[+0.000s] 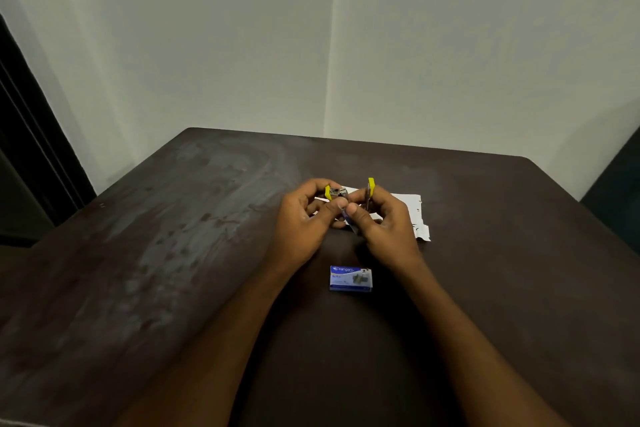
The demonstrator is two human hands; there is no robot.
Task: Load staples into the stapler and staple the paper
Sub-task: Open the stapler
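While both hands meet above a dark table (180,253), the left hand (304,215) and right hand (384,218) pinch a small yellow stapler (335,192), largely hidden by fingers. White paper (412,208) lies partly covered beneath; a blue staple box (350,278) sits nearer.

One head-worn view looks forward and down, close over the table (173,253); walls (450,45) fill its upper half.

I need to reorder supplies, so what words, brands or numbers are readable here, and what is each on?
"Kangaro": staple box, on its top face.
Smaller print below it on the box: too blurred to read.
Stapler and paper: no readable text.
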